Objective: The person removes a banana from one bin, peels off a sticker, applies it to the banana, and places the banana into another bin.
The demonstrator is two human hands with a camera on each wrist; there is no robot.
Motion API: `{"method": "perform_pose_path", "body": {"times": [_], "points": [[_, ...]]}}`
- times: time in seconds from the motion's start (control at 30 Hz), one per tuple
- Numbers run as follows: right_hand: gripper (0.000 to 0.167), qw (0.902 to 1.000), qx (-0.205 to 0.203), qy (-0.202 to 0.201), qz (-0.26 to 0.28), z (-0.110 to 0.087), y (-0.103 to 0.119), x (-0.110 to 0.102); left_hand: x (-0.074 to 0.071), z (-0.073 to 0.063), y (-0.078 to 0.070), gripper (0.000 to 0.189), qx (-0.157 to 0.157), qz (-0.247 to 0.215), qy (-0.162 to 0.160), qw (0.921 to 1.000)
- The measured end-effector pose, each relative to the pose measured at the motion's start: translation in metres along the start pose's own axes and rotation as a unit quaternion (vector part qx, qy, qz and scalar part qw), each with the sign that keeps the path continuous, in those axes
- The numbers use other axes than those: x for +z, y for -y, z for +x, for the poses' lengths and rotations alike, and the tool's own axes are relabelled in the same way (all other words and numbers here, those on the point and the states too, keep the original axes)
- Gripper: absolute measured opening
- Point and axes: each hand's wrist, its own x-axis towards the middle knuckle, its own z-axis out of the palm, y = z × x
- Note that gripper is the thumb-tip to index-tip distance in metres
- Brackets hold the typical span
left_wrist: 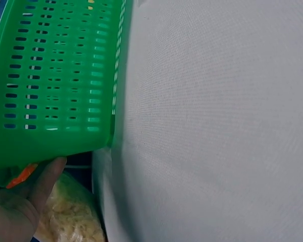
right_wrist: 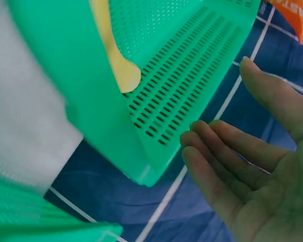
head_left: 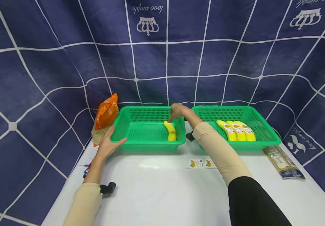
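Observation:
A green plastic basket (head_left: 145, 146) stands at the left-centre of the white table with one yellow banana (head_left: 170, 131) inside, near its right end. My left hand (head_left: 107, 146) is at the basket's left end, fingers extended; in the left wrist view a fingertip meets the basket's end wall. Over the same basket's back right corner is my right hand (head_left: 178, 111). In the right wrist view its fingers (right_wrist: 212, 186) are loosely bent and hold nothing, apart from the banana (right_wrist: 123, 70). A second green basket (head_left: 252, 146), to the right, contains three bananas (head_left: 240, 131) with labels.
Left of the first basket stands an orange bag (head_left: 107, 110) beside a clear bag of pale pieces (left_wrist: 73, 217). A strip of banana labels (head_left: 202, 163) lies in front of the baskets. A flat package (head_left: 284, 161) lies at right. Blue curtain (head_left: 179, 59) hangs behind.

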Motion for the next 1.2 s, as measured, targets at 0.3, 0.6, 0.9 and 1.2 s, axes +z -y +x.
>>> {"method": "perform_pose_path", "body": {"times": [0.3, 0.6, 0.9, 1.2], "points": [[0.028, 0.9956, 0.067, 0.033, 0.057, 0.033, -0.002, 0.010, 0.000, -0.003, 0.002, 0.101, -0.004, -0.011, -0.009, 0.9999], [0.040, 0.9902, 0.098, 0.044, 0.090, 0.046, -0.003, 0.023, -0.001, 0.000, 0.001, 0.101, -0.001, -0.017, -0.020, 0.9997], [0.075, 0.9879, 0.120, 0.060, 0.079, 0.053, -0.001, 0.034, 0.002, 0.001, 0.003, 0.099, 0.004, -0.020, -0.029, 0.9994], [0.062, 0.9832, 0.141, 0.106, 0.045, 0.069, 0.000, 0.050, 0.002, 0.003, 0.004, 0.099, 0.002, -0.016, -0.035, 0.9993]]}}
